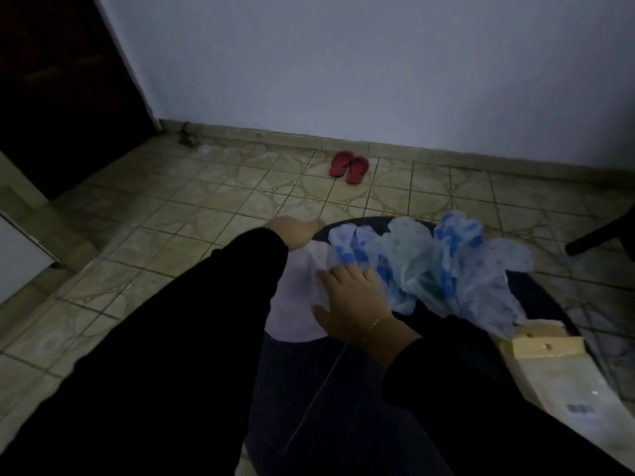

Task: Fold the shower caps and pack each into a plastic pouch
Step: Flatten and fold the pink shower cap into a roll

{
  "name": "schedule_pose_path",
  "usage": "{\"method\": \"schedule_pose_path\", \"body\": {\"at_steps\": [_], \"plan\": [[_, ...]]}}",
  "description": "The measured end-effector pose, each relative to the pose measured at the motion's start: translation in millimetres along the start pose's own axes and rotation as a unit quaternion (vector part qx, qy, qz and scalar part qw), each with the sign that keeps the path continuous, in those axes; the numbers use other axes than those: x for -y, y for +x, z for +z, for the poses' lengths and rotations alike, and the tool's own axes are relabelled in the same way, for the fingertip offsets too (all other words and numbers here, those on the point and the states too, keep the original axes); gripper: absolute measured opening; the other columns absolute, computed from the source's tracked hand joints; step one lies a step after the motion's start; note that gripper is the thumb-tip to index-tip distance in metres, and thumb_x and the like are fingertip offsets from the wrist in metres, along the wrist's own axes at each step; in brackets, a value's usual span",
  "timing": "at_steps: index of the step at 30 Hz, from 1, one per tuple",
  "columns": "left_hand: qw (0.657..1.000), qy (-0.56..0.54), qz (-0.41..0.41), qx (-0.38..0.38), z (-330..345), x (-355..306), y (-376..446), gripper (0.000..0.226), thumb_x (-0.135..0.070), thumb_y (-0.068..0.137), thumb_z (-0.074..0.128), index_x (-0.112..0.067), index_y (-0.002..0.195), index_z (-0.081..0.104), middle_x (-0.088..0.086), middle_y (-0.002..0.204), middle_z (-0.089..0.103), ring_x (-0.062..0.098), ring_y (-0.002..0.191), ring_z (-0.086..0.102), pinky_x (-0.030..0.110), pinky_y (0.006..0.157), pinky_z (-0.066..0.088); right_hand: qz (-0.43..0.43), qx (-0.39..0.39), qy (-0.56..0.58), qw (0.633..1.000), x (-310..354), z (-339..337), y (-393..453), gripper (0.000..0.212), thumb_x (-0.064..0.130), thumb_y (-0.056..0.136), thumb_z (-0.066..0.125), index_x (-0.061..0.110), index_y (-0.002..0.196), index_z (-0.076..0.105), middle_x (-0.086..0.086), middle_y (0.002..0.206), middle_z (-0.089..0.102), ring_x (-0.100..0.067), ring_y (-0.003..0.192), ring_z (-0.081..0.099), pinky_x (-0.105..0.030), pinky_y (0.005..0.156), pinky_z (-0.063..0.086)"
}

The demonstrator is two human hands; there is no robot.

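A: Pouches (563, 379) nearest, stacked flat at the right edge of the dark desk (549, 304) — barcode-like mark on one, no writing readable.

B: Hands?

A: Right hand (354, 300) lies flat, fingers spread, pressing a white shower cap (302, 304); nothing gripped. Left hand (299, 231) reaches over its far edge — grip hidden, cannot tell.

B: Step?

A: Likely smoothing the cap before folding. Next it needs halving small enough for a pouch. Blue-patterned caps (439, 262) piled just beyond. Red sandals (348, 168) far off on the floor.

Pouch (567, 389) barcode label blurred, seemingly unreadable.
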State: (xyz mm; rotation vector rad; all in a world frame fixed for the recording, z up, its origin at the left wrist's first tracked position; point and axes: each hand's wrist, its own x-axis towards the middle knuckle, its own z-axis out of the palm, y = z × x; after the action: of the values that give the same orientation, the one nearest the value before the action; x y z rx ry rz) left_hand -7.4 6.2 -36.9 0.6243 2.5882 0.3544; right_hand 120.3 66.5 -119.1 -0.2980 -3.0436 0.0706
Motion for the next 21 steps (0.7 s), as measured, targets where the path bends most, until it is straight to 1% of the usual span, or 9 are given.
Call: {"method": "schedule_pose_path", "body": {"at_steps": [4,6,9,11,14,16,18,19,21], "plan": [[0.999,-0.017,0.015,-0.03,27,15,20,0.073,-0.063,0.091,0.038,-0.003,0.131,0.051,0.019,0.136,0.051,0.031,0.121,0.051,0.031,0.094,0.038,0.022,-0.185,-0.046,0.981,8,46,-2,0.044,0.037,0.058,0.075,0.018,0.097,0.071,0.002,0.07,0.064,-0.023,0.068,0.059,-0.032,0.068,0.034],[0.996,-0.058,0.04,-0.055,32,20,20,0.059,-0.052,0.096,0.031,-0.006,0.111,0.064,0.015,0.109,0.067,0.029,0.097,0.061,0.032,0.088,0.044,0.03,-0.23,-0.024,0.972,11,54,-5,0.027,0.028,0.056,0.076,0.022,0.082,0.071,0.003,0.063,0.061,-0.021,0.061,0.058,-0.03,0.065,0.035],[0.973,-0.211,0.0,-0.092,38,28,9,0.063,-0.045,0.095,0.024,-0.003,0.074,0.067,0.012,0.079,0.071,0.027,0.07,0.064,0.035,0.08,0.052,0.037,-0.274,0.085,0.957,17,55,-25,0.016,0.016,0.061,0.065,0.018,0.075,0.072,-0.001,0.062,0.064,-0.025,0.06,0.062,-0.03,0.06,0.048],[0.956,-0.274,-0.021,-0.102,44,37,-4,0.054,-0.038,0.094,0.028,0.0,0.077,0.063,0.014,0.076,0.068,0.028,0.063,0.063,0.036,0.071,0.054,0.062,-0.259,0.181,0.947,25,49,-47,0.018,0.007,0.074,0.059,0.011,0.085,0.073,-0.007,0.073,0.069,-0.027,0.071,0.065,-0.033,0.066,0.051],[0.952,-0.292,-0.005,-0.095,53,57,-35,0.037,-0.021,0.096,0.036,0.005,0.108,0.06,0.012,0.088,0.066,0.026,0.066,0.063,0.029,0.057,0.052,0.157,-0.211,0.286,0.921,38,45,-86,0.014,0.01,0.087,0.055,0.011,0.094,0.068,-0.005,0.092,0.067,-0.02,0.089,0.06,-0.031,0.078,0.047],[0.964,-0.247,-0.009,-0.101,62,72,-57,0.03,-0.011,0.096,0.044,0.003,0.118,0.057,0.015,0.109,0.065,0.026,0.082,0.063,0.032,0.064,0.053,0.209,-0.226,0.368,0.877,47,43,-111,0.007,0.01,0.087,0.055,0.015,0.088,0.06,-0.001,0.089,0.062,-0.016,0.082,0.058,-0.027,0.07,0.047],[0.972,-0.213,-0.028,-0.097,74,83,-84,0.03,-0.008,0.098,0.042,0.004,0.122,0.055,0.02,0.124,0.058,0.032,0.108,0.058,0.037,0.087,0.046,0.255,-0.254,0.451,0.817,54,45,-134,0.011,0.005,0.086,0.053,0.015,0.083,0.053,0.001,0.082,0.057,-0.011,0.072,0.052,-0.018,0.06,0.042],[0.969,-0.232,-0.053,-0.065,85,89,-92,0.031,-0.01,0.099,0.039,0.003,0.124,0.053,0.021,0.123,0.057,0.034,0.11,0.056,0.039,0.089,0.044,0.27,-0.273,0.484,0.787,56,47,-144,0.015,0.001,0.085,0.052,0.015,0.08,0.051,0.002,0.077,0.054,-0.009,0.068,0.049,-0.013,0.057,0.04],[0.952,-0.3,-0.053,0.005,107,104,-109,0.032,-0.026,0.098,0.04,-0.004,0.117,0.054,0.017,0.101,0.062,0.031,0.086,0.06,0.037,0.069,0.046,0.281,-0.308,0.53,0.739,58,50,-163,0.024,-0.003,0.084,0.049,0.018,0.074,0.045,0.002,0.071,0.049,-0.008,0.063,0.044,-0.011,0.053,0.038]]}}
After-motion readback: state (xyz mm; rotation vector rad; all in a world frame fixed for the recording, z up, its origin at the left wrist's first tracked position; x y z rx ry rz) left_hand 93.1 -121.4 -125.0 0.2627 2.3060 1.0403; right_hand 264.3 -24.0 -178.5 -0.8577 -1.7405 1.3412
